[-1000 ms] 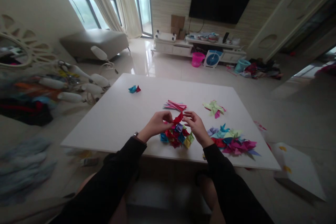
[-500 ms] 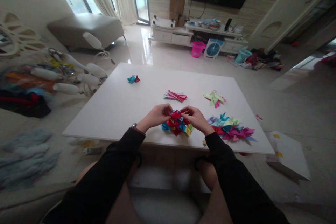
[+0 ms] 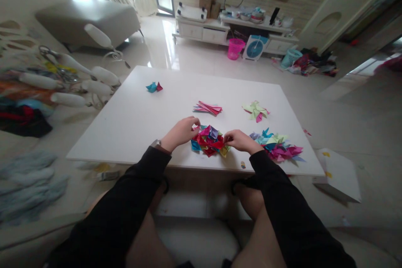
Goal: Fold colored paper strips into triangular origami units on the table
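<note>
In front of me on the white table is a heap of brightly coloured folded-paper pieces (image 3: 210,142) in red, pink, purple, blue and yellow. At its left edge, my left hand (image 3: 185,131) has thumb and fingertips closed round the folded paper there; a bit of pink shows by them. On the opposite side, my right hand (image 3: 239,139) pinches a red folded-paper piece at the heap's edge. Fingers and thumbs partly cover what they grip. Both sleeves are black, and the left wrist wears a watch (image 3: 156,144).
Behind the heap lie pink folded strips (image 3: 207,108). A larger paper pile (image 3: 281,146) sits by my right forearm, with light green folded paper (image 3: 256,110) beyond it. Blue and red pieces (image 3: 153,87) lie far left. A sticker (image 3: 243,165) is near the table's (image 3: 125,117) front edge.
My hands have moved apart from the top of the heap to its two sides. Pink and purple paper now shows on top between them. The view has tilted slightly downward.
</note>
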A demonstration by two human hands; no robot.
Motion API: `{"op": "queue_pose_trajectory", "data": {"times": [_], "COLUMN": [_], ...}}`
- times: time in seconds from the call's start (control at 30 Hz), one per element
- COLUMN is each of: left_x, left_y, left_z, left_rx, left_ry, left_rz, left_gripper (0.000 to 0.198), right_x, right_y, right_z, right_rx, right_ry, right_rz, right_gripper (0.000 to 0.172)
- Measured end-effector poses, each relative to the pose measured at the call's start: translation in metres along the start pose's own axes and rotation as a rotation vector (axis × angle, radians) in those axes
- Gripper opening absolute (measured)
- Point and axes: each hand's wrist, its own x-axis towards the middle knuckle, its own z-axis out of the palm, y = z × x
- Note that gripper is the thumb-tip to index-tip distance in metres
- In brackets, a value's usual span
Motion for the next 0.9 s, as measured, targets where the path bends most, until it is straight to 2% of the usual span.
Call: {"op": "queue_pose_trajectory", "data": {"times": [0.23,0.47,0.7,0.9], "left_x": [0.000,0.002,0.002,-0.001], "left_y": [0.006,0.004,0.005,0.004], "left_z": [0.004,0.004,0.006,0.005], "left_rx": [0.032,0.031,0.086,0.089], "left_ry": [-0.026,-0.034,-0.106,-0.109], "left_rz": [0.017,0.015,-0.018,-0.006], "left_gripper": [0.019,0.016,0.011,0.014], "right_x": [0.005,-0.001,0.005,0.011], "right_y": [0.005,0.000,-0.003,-0.002], "right_z": [0.007,0.001,0.006,0.017], "right_rx": [-0.075,-0.128,-0.251,-0.343], "right_ry": [-0.004,0.136,0.049,0.010], "right_rz": [-0.012,0.025,0.022,0.020], "right_gripper": [0.025,0.033,0.034,0.034]}}
